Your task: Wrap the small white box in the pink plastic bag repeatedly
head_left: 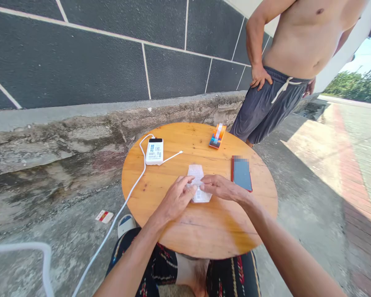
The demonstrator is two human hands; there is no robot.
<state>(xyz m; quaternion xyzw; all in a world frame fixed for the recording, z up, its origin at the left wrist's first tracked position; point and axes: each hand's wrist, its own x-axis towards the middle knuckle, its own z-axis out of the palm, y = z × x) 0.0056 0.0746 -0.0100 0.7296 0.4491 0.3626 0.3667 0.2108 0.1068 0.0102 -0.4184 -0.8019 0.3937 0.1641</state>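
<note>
On the round wooden table lies a whitish, translucent plastic piece (196, 170), roughly six-sided, with faint marks on it; I cannot make out its exact kind. My left hand (178, 194) touches it from the left, thumb and fingers apart, fingertips resting on its top. From the right, my right hand (219, 186) reaches over it with fingers stretched out and thumb apart, the tips lying near its middle. Both hands hide part of its surface. A phone with a red edge (243, 175) lies just beyond my right hand.
A white power bank (155, 151) with a white cable (130, 192) sits at the table's (179, 231) left. An orange and blue tape dispenser (217, 136) stands at the far edge. A person (275, 82) stands behind the table, near the dark wall (89, 62). A card (104, 216) lies on the ground.
</note>
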